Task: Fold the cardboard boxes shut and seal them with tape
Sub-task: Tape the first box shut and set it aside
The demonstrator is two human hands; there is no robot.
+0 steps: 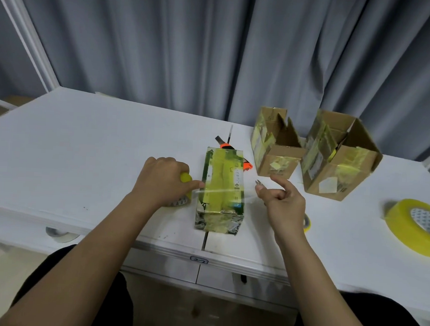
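The left hand (163, 179) sits on the white table (83, 141) just left of the green box. Its fingers are curled over a roll of yellow tape (185, 180), which shows only in part beneath the palm and knuckles. The roll rests on the table surface.

From that roll a clear strip of tape (222, 192) runs rightward across the top of the green box (221, 188). The box lies closed near the front edge of the table, over the seam between two tabletop panels. Its top and near end already carry broad bands of yellowish tape.

Behind the box, an orange and black cutter (235, 154) lies on the table, partly hidden by the box.

The right hand (281, 200) is raised just right of the box. Thumb and a bent finger pinch the free end of the strip; the index finger points up and away, the remaining fingers are curled in. Below the wrist a small yellow roll (306, 223) shows in part.

Further back and right, two brown cardboard boxes (276, 144) (339, 156) stand side by side with top flaps open and old yellow tape on their sides.

At the far right a large roll of yellow tape (418, 228) lies on the table, well apart from both hands.
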